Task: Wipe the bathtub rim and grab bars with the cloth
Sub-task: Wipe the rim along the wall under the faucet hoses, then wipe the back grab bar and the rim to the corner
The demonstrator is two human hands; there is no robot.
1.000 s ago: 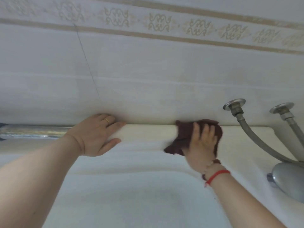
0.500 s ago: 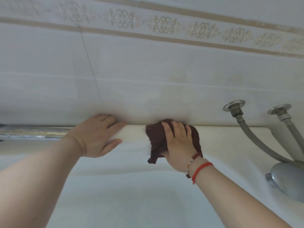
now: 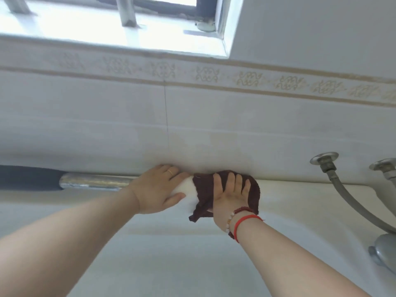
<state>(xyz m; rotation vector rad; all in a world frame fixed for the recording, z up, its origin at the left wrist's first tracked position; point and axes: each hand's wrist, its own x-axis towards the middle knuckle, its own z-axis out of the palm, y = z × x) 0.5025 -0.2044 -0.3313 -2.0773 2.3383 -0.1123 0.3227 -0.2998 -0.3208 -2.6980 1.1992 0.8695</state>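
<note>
Dark maroon, soft and napped like microfibre: the cloth [image 3: 252, 190], crumpled and creased, spread over the far bathtub rim [image 3: 300, 190] right against the tiled wall [image 3: 214, 116]. Frayed along its right edge, with one loose corner hanging down over the inner side of the rim. Pinned flat under the right hand [image 3: 230, 197], fingers outstretched and slightly spread, palm pressing down, not curled around the fabric. Red string and bead bracelets [image 3: 241, 219] around that wrist.

Just left of the cloth, almost touching it, the left hand [image 3: 157, 189], laid open and flat on the cream-white rim, fingers pointing right, thumb below, gripping nothing. Thin gold ring [image 3: 170, 172] on one finger.

Behind the left forearm, a grab bar [image 3: 92, 182] running along the wall at rim height: dull, spotted chrome near the hand, then a black sleeved section [image 3: 27, 177] toward the left edge. Hidden by the hand where bar meets rim.

On the right, two round chrome wall fittings [image 3: 324, 158] with braided metal hoses [image 3: 353, 204] curving down toward a grey metal tap body [image 3: 383, 249], partly cut off. Above, a patterned beige tile border [image 3: 248, 79] and a bright window sill [image 3: 107, 33].
</note>
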